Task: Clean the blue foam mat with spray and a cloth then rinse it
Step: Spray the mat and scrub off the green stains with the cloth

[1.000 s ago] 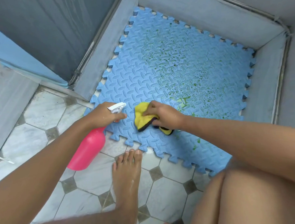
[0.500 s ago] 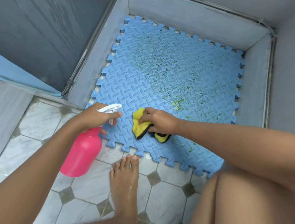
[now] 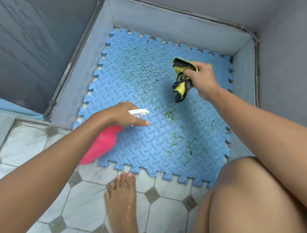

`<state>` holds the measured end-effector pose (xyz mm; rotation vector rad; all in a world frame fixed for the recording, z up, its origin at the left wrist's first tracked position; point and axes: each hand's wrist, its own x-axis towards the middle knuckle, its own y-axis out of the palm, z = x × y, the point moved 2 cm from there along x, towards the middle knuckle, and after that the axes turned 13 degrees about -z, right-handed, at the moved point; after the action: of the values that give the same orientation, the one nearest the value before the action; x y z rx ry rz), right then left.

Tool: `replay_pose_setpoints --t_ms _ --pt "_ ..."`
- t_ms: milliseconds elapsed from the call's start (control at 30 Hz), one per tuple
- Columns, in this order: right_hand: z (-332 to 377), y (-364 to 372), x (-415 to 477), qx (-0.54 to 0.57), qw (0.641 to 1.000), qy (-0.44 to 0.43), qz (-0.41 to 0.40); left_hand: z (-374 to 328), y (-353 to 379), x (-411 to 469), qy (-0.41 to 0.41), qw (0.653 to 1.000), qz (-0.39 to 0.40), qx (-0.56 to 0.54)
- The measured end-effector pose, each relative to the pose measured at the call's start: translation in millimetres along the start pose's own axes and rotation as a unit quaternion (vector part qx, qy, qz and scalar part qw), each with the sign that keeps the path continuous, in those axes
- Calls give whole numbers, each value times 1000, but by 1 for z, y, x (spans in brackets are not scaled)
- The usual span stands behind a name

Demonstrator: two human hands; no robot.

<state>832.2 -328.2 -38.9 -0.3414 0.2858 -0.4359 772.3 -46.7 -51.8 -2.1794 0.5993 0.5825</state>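
Observation:
The blue foam mat (image 3: 130, 92) lies flat in a grey walled corner, speckled with green grime across its middle and right side. My left hand (image 3: 121, 116) grips a pink spray bottle (image 3: 101, 146) with a white trigger head (image 3: 138, 112), its nozzle pointing right over the mat's near left part. My right hand (image 3: 200, 77) holds a bunched yellow and dark cloth (image 3: 182, 80) lifted above the mat's far right area, the cloth hanging down from my fist.
Grey low walls (image 3: 171, 24) border the mat at the back, left and right. White marble tiles (image 3: 86, 203) with dark diamond insets cover the near floor. A bare foot (image 3: 122, 204) rests on the tiles by the mat's near edge, and a knee (image 3: 254, 196) fills the lower right.
My right hand lifted the cloth off the mat's near edge and carried it up to the far right. The left hand moved the spray bottle forward over the mat.

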Motion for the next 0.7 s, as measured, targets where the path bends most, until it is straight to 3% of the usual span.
replay_pose_setpoints --t_ms 100,267,400,567,700 --pt "-14 -43 19 31 996 35 -82 0 19 9 40 999 11 32" --pt "-40 -91 28 -21 983 37 -180 -1 35 22 60 990 -112 67" --pt "-67 -104 32 -93 964 18 -248 -20 37 24 151 987 -46 35" --pt "-85 -105 40 -305 929 -26 -208 -21 41 30 145 984 -96 38" --pt "-108 -75 19 -465 878 -103 -42 -16 30 27 124 982 -141 9"
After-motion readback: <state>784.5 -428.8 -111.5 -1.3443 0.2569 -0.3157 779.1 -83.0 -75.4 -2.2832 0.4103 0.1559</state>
